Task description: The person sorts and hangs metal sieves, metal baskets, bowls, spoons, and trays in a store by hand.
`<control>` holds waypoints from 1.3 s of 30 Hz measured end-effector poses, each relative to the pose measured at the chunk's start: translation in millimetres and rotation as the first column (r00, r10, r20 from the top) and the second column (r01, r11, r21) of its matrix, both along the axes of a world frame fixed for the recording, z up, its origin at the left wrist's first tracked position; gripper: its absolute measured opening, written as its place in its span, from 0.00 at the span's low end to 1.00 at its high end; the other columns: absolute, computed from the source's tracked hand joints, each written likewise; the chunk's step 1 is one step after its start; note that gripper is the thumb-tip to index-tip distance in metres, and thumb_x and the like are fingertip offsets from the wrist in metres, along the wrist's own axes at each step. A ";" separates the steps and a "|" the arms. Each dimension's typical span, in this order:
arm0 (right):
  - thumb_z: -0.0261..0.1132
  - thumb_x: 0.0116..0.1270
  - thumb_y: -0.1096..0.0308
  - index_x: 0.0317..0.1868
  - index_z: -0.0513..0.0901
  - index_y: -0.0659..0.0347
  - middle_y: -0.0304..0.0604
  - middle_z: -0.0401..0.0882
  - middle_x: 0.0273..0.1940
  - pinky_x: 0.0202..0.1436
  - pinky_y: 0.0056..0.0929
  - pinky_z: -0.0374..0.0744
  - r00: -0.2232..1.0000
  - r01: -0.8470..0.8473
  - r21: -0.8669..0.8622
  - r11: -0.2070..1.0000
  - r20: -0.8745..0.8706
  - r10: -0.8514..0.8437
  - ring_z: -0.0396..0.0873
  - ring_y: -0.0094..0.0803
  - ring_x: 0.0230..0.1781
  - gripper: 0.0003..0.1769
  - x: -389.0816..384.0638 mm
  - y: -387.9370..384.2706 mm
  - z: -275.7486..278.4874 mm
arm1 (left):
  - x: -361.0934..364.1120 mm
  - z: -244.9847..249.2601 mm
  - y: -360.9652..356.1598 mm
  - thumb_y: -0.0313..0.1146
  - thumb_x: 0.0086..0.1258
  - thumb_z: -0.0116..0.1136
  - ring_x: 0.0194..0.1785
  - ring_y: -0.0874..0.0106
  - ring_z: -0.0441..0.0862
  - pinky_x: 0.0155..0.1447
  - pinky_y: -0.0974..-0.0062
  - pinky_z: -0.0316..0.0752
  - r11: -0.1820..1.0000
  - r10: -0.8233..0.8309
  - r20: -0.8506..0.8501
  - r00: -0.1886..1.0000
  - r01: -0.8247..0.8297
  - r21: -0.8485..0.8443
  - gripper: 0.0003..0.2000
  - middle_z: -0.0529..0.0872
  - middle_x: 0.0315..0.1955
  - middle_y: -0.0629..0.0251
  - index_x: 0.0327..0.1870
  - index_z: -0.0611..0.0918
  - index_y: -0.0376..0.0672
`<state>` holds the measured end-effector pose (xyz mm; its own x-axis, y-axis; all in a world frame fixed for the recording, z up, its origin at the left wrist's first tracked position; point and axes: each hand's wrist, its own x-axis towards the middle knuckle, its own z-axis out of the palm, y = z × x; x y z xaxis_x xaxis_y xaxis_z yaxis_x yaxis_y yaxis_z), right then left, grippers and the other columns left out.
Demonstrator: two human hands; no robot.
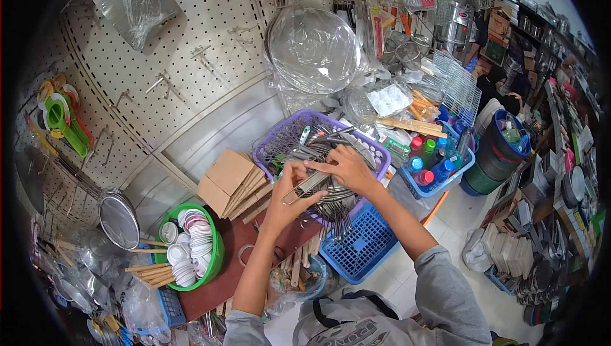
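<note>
My left hand is closed around a long, flat, shiny metal utensil with a thin wire loop at its lower end; its exact kind is not clear. On the upper end of that utensil lies my right hand, fingers bent round it and the index finger reaching toward my left hand. Both hands are over a purple basket full of metal kitchenware. Several thin metal utensils stick out over the basket's front rim, just below my hands.
Folded cardboard stands left of the basket, and a green basket holds small white dishes. A blue crate sits below at the right. Bottles fill a light-blue basket. A person is farther back right.
</note>
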<state>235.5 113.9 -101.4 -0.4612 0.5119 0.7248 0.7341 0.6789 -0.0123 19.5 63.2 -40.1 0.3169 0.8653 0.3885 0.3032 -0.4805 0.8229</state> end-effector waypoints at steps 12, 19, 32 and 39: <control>0.68 0.63 0.74 0.71 0.80 0.34 0.34 0.82 0.52 0.56 0.39 0.73 0.952 0.277 -0.049 0.960 -0.118 -0.281 0.77 0.38 0.57 0.36 5.3 -30.7 1.2 | -46.0 3.6 7.4 0.36 0.65 0.74 0.53 0.61 0.89 0.60 0.65 0.76 0.940 -0.125 -0.152 0.980 0.166 0.297 0.13 0.94 0.50 0.59 0.48 0.93 0.43; 0.69 0.56 0.76 0.66 0.84 0.42 0.45 0.86 0.58 0.55 0.43 0.83 0.858 0.274 -0.249 0.929 -0.373 -0.353 0.85 0.49 0.56 0.35 46.6 -34.1 -17.1 | -64.5 -7.3 10.6 0.34 0.65 0.72 0.53 0.63 0.90 0.62 0.65 0.76 0.955 -0.116 -0.051 0.992 0.125 0.268 0.12 0.94 0.49 0.60 0.47 0.94 0.43; 0.68 0.73 0.57 0.52 0.91 0.53 0.49 0.90 0.33 0.42 0.44 0.83 0.955 0.086 -0.500 0.862 -0.204 -0.214 0.89 0.46 0.32 0.14 75.4 -35.2 109.3 | -99.8 1.3 42.1 0.45 0.84 0.56 0.42 0.76 0.86 0.51 0.77 0.80 0.956 0.293 0.296 0.909 -0.279 -0.088 0.19 0.91 0.41 0.63 0.49 0.90 0.36; 0.63 0.77 0.64 0.57 0.86 0.63 0.44 0.93 0.40 0.43 0.34 0.83 0.919 -0.260 -0.733 0.628 -0.387 -0.072 0.87 0.30 0.35 0.16 34.3 -26.0 115.2 | -108.7 0.0 13.1 0.48 0.83 0.58 0.53 0.69 0.87 0.60 0.70 0.82 0.961 0.079 0.438 0.895 0.049 -0.273 0.23 0.88 0.49 0.59 0.65 0.80 0.36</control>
